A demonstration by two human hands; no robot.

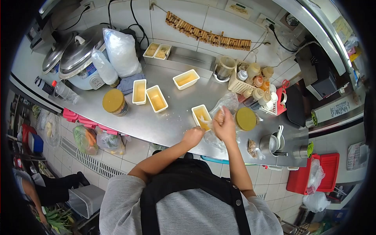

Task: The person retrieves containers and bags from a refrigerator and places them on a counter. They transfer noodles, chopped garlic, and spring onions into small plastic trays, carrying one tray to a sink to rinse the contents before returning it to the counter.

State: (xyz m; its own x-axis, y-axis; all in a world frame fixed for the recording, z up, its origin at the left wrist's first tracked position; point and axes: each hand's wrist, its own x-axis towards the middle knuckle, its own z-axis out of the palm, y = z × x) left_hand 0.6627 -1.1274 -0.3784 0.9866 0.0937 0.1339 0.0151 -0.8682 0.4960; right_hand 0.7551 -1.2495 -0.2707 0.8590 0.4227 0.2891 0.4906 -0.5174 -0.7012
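My left hand [192, 136] rests at the near edge of a white rectangular tub [201, 116] of yellowish food on the steel counter [156, 121], fingers closed on a bit of the food or plastic. My right hand [224, 124] is raised just right of that tub, pinching a clear plastic bag [227, 102] with some pale food in it. A yellow-lidded jar [245, 119] stands right beside my right hand.
Three more white tubs [140, 91] [157, 98] [185, 79] and another yellow-lidded jar [115, 102] stand to the left. Rice cookers [80, 58], a basket of sauce bottles [254, 84], a metal cup with spoons [273, 144] and red crates [313, 174] surround the counter. Another person [43, 192] crouches lower left.
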